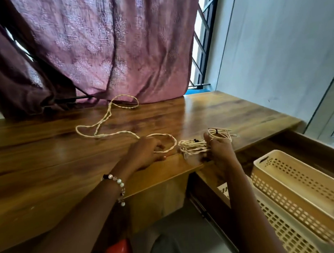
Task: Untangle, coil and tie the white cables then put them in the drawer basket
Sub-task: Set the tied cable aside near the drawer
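Head view, looking down: the left hand (146, 152) rests on a wooden desk (44, 156), fingers curled around a loose twisted white cable (110, 133) that trails across the desk toward a purple curtain (116, 46). The right hand (220, 148) grips a coiled cable bundle (193, 146) at the desk's edge. A cream perforated basket (299, 191) sits in the open drawer (303, 139) below, at right.

Loose twisted white cable (109, 119) lies on the wooden bench (44, 156); coiled bundle (193, 147) near its right edge; perforated plastic drawer basket (307, 191) lower right.
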`<state>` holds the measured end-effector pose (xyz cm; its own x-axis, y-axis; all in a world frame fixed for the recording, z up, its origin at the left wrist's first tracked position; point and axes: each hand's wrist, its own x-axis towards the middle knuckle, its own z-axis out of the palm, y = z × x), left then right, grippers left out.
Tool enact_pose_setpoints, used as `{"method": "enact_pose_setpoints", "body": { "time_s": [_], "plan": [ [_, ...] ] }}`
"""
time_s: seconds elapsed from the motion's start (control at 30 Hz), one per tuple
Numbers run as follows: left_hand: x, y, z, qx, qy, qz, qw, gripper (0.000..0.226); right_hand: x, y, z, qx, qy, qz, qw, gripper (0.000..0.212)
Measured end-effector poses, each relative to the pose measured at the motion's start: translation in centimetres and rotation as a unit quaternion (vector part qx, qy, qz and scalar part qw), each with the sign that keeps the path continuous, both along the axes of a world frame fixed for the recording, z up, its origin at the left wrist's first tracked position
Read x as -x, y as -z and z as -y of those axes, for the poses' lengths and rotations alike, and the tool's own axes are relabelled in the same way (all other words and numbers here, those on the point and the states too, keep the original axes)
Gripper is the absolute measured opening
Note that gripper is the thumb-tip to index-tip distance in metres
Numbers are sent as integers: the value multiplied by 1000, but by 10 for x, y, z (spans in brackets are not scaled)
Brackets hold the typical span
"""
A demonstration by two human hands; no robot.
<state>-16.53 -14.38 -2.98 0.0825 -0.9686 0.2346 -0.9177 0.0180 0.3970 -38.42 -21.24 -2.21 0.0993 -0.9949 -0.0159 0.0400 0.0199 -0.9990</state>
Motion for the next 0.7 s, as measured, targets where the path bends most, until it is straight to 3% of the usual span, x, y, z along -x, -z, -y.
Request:
{"method": "enact_pose_setpoints", "body": {
  "time_s": [0.07, 0.13, 0.23, 0.3, 0.4, 0.57, 0.7],
  "plan": [
    [-8, 4, 0, 30, -15, 25, 999, 34, -4, 1, 2, 69, 48, -175, 981, 46],
    [-11, 4, 1, 59, -17, 50, 997, 26, -6, 4, 5, 135, 95, -308, 937, 55],
    [-12, 6, 3, 97, -20, 77, 992, 20, -10, 7, 1, 182, 149, -346, 908, 62],
    [-11, 9, 3, 135, -26, 72, 988, 19, -9, 8, -4, 189, 187, -340, 902, 59],
    [-10, 8, 2, 182, -39, 35, 982, 19, -4, 8, -7, 141, 243, -273, 920, 43],
    [-12, 10, 5, 208, -58, 13, 976, 18, -8, 20, -9, 82, 179, -131, 972, 28],
    [-14, 10, 4, 236, -72, -29, 969, 16, -20, 29, -10, 75, 182, -120, 973, 28]
  ]
}}
